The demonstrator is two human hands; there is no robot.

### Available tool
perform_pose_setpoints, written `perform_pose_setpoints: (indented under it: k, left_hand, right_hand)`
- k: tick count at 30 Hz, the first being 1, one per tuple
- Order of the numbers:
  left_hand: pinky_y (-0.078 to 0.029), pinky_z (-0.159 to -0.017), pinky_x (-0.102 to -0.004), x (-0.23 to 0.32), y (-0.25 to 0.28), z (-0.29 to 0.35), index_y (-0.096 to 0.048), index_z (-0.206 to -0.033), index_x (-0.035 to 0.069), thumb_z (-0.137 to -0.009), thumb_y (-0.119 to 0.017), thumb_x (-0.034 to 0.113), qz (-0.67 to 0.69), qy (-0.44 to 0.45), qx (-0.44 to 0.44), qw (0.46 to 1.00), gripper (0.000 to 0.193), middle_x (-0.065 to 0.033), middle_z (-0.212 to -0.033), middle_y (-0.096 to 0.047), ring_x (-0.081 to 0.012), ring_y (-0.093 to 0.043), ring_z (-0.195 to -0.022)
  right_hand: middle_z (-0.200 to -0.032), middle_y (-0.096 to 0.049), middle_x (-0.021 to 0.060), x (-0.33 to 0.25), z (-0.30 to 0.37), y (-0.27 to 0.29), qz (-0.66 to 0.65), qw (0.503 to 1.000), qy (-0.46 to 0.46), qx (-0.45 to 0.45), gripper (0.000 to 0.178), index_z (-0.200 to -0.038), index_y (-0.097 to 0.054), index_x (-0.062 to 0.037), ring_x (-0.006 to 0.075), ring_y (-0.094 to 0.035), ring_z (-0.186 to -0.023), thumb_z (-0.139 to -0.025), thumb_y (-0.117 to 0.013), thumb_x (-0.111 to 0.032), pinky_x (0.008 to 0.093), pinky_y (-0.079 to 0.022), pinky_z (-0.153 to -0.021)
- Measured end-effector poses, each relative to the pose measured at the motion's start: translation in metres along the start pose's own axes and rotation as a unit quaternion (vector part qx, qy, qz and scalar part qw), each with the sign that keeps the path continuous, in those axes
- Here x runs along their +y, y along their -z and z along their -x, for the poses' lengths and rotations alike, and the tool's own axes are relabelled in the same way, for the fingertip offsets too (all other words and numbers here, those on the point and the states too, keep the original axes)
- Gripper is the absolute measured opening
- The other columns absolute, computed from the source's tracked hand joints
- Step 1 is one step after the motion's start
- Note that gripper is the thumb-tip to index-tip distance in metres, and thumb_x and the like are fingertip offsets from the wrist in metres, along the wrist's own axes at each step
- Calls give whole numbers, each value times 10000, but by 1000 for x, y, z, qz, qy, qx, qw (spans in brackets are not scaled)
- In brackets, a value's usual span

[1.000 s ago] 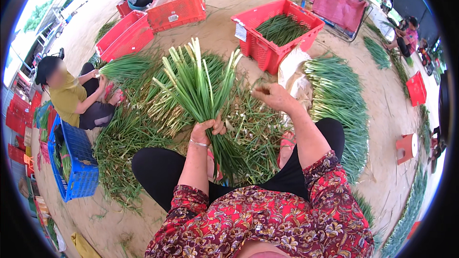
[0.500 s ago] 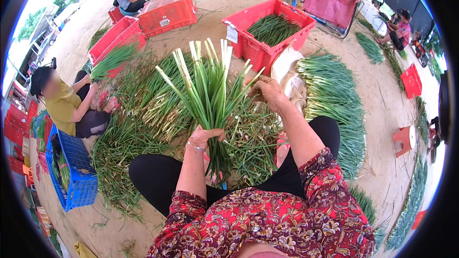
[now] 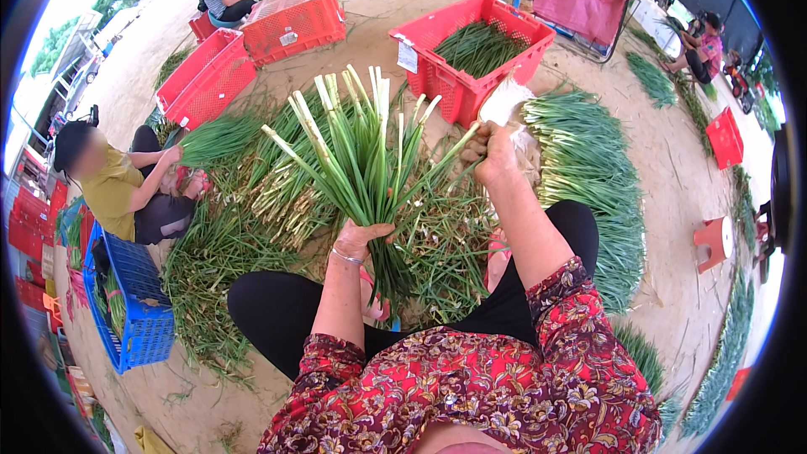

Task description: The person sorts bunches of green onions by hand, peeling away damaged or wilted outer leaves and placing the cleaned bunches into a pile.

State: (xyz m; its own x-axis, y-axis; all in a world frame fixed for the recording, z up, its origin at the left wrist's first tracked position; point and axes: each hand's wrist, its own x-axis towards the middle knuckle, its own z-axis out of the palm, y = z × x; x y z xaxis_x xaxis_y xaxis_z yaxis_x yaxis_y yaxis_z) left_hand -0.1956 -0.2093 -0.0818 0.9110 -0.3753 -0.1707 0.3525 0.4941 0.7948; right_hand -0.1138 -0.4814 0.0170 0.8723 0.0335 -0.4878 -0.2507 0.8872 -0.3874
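My left hand [image 3: 361,240] is wrapped round the middle of a bunch of green onions [image 3: 357,155]. Their pale root ends fan upward and away from me, and the dark leaves hang below my fist. A silver bangle is on that wrist. To the right, my right hand [image 3: 496,154] is closed at the pale end of a single green onion stalk [image 3: 454,154], which leans out from the bunch. Its fingertips are partly hidden. Beneath both hands lies a heap of loose leaves and trimmings [image 3: 445,261]; more green onions [image 3: 290,202] are piled beyond my left hand.
Neat rows of green onions [image 3: 588,193] lie at my right, beside a white sack [image 3: 508,105]. Ahead stands a red crate [image 3: 466,97] with greens inside. A blue crate [image 3: 143,324] is at left, near a co-worker [image 3: 118,176] holding greens. A red stool [image 3: 713,242] stands far right.
My right hand has moved right, drawing one stalk outward from the bunch. The bunch has spread and tilted slightly left. The co-worker at left has lowered their greens.
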Motion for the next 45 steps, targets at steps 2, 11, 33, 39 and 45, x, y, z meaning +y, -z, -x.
perform_pose_setpoints:
  k: [2,11,33,39,45]
  left_hand:
    - [-475,-627,-389,-1,2,1,-510,-1332,120,-676,-714,-69,-12,0,8,1000,713,-166,-1164,-619,-202,-550,-600]
    - [-479,-663,-382,5,23,5,-535,-1280,7,-668,-696,-1,-29,-38,19,999,632,-108,-1017,-657,-194,-541,-571]
    - [-387,-548,-312,30,-8,19,-628,-1049,-106,-593,-687,81,-153,11,-35,988,497,-83,-558,-537,-174,-478,-467]
    - [-373,-540,-314,30,-7,21,-623,-1039,-114,-585,-680,80,-130,4,-57,990,497,-89,-553,-537,-174,-478,-454]
    - [-376,-544,-316,34,-10,23,-620,-1047,-109,-583,-700,89,-124,10,-92,988,511,-92,-569,-547,-184,-475,-449]
  right_hand:
    - [-539,-270,-66,-15,1,-3,-31,997,59,33,94,-721,-479,-115,70,-231,-417,-813,-466,-108,219,-196,-398]
    - [-542,-296,-51,-99,23,7,-161,945,269,-93,134,-793,-586,-71,77,-225,-416,-801,-459,-116,243,-196,-388]
    - [-986,-602,5,-17,18,-20,839,319,387,-211,175,-895,-713,-209,229,-499,-1151,-749,-667,-125,560,-263,-1058]
    - [-1030,-595,0,-15,18,-17,782,365,446,-237,173,-909,-706,-209,240,-497,-1135,-747,-696,-149,468,-325,-1026]
    - [-985,-622,15,-21,13,-15,793,359,410,-274,160,-927,-683,-141,247,-545,-1078,-771,-713,-126,444,-369,-986]
